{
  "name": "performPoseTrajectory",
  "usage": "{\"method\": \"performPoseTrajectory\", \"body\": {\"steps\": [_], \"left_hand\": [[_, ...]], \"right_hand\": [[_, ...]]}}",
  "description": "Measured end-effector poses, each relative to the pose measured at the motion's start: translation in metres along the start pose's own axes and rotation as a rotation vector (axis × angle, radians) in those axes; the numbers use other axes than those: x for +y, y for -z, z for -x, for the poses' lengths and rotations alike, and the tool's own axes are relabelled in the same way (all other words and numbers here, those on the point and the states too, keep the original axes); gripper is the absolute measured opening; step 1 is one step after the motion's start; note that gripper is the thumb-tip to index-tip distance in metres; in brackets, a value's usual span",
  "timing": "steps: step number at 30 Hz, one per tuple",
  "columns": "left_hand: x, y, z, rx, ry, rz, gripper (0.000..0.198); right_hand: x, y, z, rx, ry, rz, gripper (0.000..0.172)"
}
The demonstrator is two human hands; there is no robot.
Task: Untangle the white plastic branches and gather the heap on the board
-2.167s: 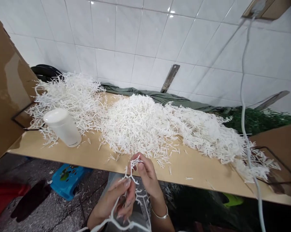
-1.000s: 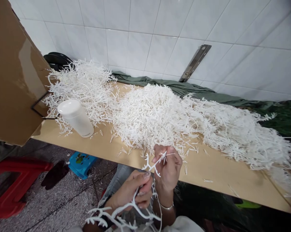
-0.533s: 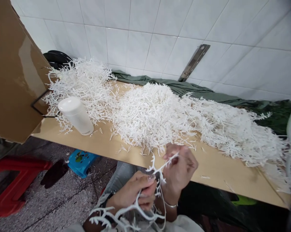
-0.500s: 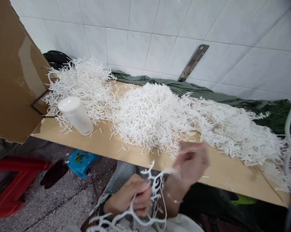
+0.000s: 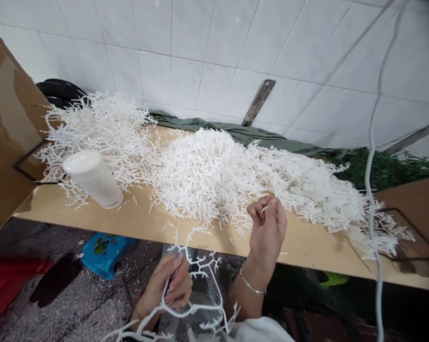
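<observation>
My left hand (image 5: 175, 280) is closed around a white branching plastic piece (image 5: 196, 308), whose forked twigs stick up past the fingers and loop down over my lap. Over the front of the table, my right hand (image 5: 267, 228) pinches a tiny white bit between thumb and fingers. Just behind it rises a big heap of small white twigs (image 5: 207, 175). To its right lies another white heap (image 5: 307, 185), and longer white branches (image 5: 107, 128) are piled at the left.
A white bottle (image 5: 93, 180) leans on the wooden table (image 5: 139, 209). Cardboard boxes stand at the left (image 5: 8, 123) and right (image 5: 414, 204). A white cable (image 5: 373, 142) hangs at the right. Below are a blue stool (image 5: 102, 251) and a red stool (image 5: 11, 280).
The view has shifted right. My right hand, blurred before, is now steady and more upright, farther from my left hand. The branching piece hangs more spread out.
</observation>
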State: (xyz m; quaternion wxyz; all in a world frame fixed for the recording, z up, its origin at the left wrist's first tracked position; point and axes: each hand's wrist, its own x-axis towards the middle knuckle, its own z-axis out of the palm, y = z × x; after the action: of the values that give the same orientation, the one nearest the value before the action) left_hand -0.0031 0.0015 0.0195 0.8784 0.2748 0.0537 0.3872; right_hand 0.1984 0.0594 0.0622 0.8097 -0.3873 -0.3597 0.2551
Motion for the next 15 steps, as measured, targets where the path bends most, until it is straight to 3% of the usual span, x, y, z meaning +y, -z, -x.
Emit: {"method": "performPoseTrajectory", "body": {"steps": [8,15], "left_hand": [[-0.004,0.01,-0.009,-0.091,-0.014,0.066,0.052],[-0.008,0.015,-0.016,-0.127,-0.038,0.09,0.048]], "right_hand": [[-0.002,0.005,0.0,-0.172,-0.111,0.059,0.02],[0.01,0.017,-0.006,-0.183,-0.13,0.314,0.021]]}}
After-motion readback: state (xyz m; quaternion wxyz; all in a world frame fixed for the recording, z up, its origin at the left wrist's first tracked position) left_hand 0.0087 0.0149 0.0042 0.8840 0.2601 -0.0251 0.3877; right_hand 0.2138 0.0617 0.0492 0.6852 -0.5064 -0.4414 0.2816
